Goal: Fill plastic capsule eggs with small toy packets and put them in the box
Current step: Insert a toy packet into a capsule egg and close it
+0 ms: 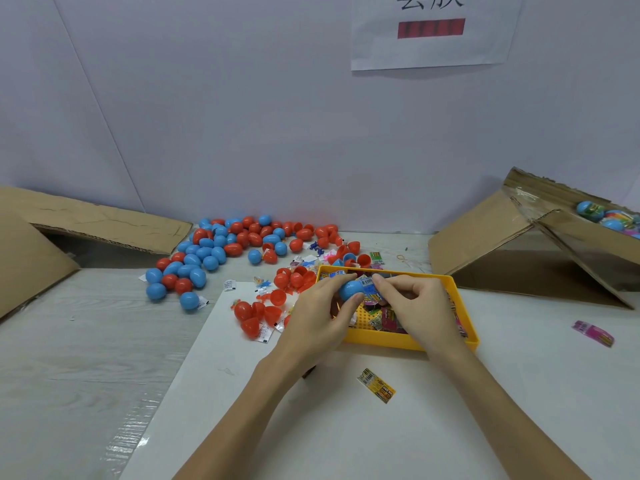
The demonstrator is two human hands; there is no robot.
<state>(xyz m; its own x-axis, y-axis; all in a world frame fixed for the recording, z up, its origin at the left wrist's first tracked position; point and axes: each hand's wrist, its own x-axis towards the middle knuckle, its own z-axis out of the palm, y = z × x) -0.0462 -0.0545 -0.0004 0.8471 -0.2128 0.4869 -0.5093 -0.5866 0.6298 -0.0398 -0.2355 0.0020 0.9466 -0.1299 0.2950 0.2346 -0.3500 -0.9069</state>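
Left hand (317, 318) is gripping a blue egg half (350, 289) while right hand (414, 303) is pinching a packet (370, 285) at its mouth, over the yellow tray (381, 341).

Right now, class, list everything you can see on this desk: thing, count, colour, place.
Capsule eggs: many, blue and red, heaped back left.
Held egg half: one, blue, over tray.
Tray: one, yellow, centre, holding packets.
Loose packets: yellow near front; pink right.
Box: one, brown cardboard, right, eggs inside.
Cardboard flap: brown, left.
Paper sign: white, on wall.
Left hand: grips egg half.
Right hand: fingers pinch a packet at egg.
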